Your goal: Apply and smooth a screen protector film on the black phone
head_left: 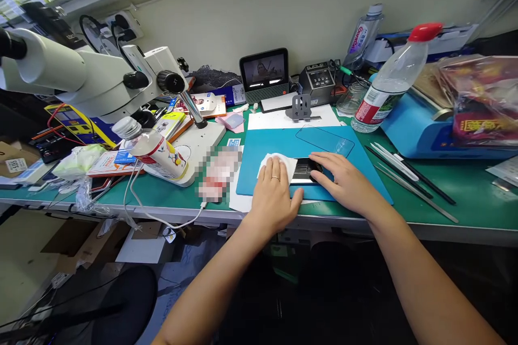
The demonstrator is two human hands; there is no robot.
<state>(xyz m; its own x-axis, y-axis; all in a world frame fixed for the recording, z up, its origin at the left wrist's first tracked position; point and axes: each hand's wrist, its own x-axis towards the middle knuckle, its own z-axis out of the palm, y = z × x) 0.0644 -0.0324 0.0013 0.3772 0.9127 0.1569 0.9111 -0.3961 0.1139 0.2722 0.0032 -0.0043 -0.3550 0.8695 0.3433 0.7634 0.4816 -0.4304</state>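
on blue mat, phone [301,171] between hands

Single view: worn on the person's head, facing forward and steeply down over the surface [477,188] at near range; wall [202,16] at twelve o'clock, forearms entering from six.

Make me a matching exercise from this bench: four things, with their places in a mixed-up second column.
1. White cloth
2. Clear plastic bottle with a red cap
3. White microscope with black knobs
4. Small black display with a lit screen

A. At the left side of the bench
B. Behind the blue mat, near the wall
C. Under the left hand
D. Standing to the right of the mat

Pairs: 1-C, 2-D, 3-A, 4-B
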